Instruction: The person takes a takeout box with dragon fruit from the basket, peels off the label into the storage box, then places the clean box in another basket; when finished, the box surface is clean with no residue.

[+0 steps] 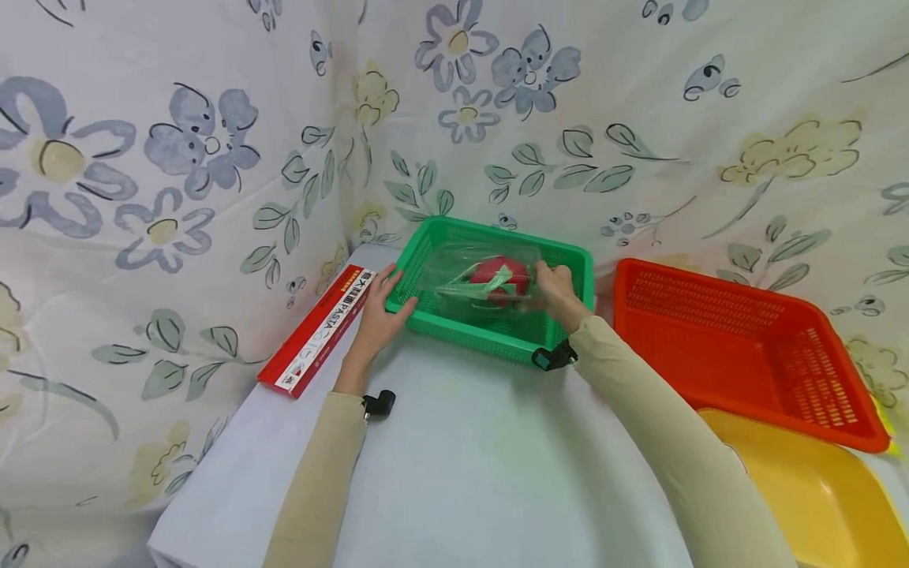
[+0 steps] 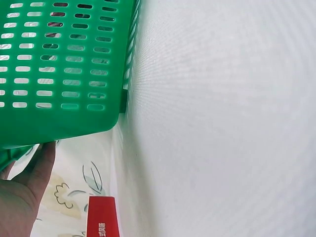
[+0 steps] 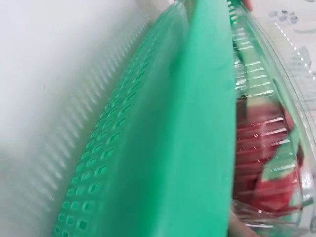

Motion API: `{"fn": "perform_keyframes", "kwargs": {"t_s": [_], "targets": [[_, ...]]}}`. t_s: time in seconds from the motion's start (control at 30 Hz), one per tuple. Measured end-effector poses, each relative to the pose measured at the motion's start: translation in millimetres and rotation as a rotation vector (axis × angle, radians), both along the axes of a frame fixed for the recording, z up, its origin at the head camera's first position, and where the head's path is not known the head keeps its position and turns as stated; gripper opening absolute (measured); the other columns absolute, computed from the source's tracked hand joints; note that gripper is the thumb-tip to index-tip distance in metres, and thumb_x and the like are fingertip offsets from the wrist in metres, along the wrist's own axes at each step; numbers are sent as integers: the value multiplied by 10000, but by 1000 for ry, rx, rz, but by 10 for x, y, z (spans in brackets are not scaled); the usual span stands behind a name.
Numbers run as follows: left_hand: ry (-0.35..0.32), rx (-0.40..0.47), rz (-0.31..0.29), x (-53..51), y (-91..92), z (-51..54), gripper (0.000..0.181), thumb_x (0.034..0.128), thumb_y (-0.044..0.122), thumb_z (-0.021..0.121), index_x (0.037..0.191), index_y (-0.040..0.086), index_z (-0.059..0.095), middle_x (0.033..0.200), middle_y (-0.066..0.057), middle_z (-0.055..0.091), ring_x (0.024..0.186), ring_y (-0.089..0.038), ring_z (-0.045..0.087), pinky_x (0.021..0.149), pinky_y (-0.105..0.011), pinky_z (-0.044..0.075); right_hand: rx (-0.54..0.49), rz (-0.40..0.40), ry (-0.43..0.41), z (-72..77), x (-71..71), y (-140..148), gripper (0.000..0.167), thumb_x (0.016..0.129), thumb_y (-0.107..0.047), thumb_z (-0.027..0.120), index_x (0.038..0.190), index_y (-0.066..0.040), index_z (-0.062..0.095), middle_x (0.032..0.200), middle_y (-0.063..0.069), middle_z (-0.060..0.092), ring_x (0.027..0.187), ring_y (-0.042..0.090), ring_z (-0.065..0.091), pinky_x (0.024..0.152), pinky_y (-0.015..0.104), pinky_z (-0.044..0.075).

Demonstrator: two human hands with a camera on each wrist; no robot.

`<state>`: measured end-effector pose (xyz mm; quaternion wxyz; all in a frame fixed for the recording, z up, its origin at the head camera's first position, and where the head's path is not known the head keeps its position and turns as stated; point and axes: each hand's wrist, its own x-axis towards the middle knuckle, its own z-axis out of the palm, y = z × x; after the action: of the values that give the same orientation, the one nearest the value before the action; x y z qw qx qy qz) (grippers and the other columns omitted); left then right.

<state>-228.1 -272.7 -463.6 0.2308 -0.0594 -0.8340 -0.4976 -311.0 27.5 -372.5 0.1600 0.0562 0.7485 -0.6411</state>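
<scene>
A clear plastic container (image 1: pixel 450 268) with something red and green inside (image 1: pixel 501 276) lies tilted in the green basket (image 1: pixel 454 330). My right hand (image 1: pixel 557 290) grips the container's right end, above the basket's right side. In the right wrist view, the container (image 3: pixel 269 148) shows beyond the green rim, and most of that hand is hidden. With fingers spread, my left hand (image 1: pixel 382 315) touches the rim at the basket's front left corner. The left wrist view shows part of this hand (image 2: pixel 24 197) against the green rim, with some fingers hidden.
A long red and white pasta box (image 1: pixel 319 331) lies left of my left hand, beside the floral cloth wall. To the right stand a red basket (image 1: pixel 717 347) and a yellow tray (image 1: pixel 817 489). A white table surface (image 1: pixel 461 457) spreads in front.
</scene>
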Motion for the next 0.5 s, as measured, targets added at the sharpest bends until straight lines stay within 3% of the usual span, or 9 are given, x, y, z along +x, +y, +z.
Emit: {"fn": "perform_keyframes", "kwargs": {"t_s": [0.07,0.13,0.2,0.33,0.5], "targets": [[-2,0,0,2,4,-4,625,906,208,674,1445,-23,456,1562,-131,320,1451,-301,259,1167,-493,214,-13,9,-23,-10,1,16,485,1060,-262,323,1431,35,227,1483,254,217,1215,453,489,891,503,534],[-3,-5,0,0,3,-10,629,906,211,673,1447,-24,453,1562,-138,317,1453,-301,256,1166,-495,216,-27,18,-33,-15,-5,37,417,1051,-244,345,1353,37,285,1503,250,202,1309,472,406,897,519,526],[-3,-11,-2,0,3,-12,631,907,212,670,1448,-25,449,1563,-148,312,1453,-301,253,1165,-496,217,-10,19,-14,-17,-11,62,342,1038,-225,398,1254,40,380,1497,246,260,1314,456,426,876,514,538],[1,-10,-3,9,-1,-8,636,903,221,670,1448,-21,451,1562,-146,312,1451,-303,256,1164,-500,218,54,21,36,-15,-4,94,288,995,-189,510,1152,50,545,1270,237,484,1091,387,627,796,448,578],[6,-16,1,3,-6,-21,636,902,229,671,1450,-9,455,1562,-136,316,1453,-285,253,1169,-483,209,79,53,63,-15,-1,115,470,980,-187,559,1339,106,482,1016,164,561,862,260,679,734,422,592]]}}
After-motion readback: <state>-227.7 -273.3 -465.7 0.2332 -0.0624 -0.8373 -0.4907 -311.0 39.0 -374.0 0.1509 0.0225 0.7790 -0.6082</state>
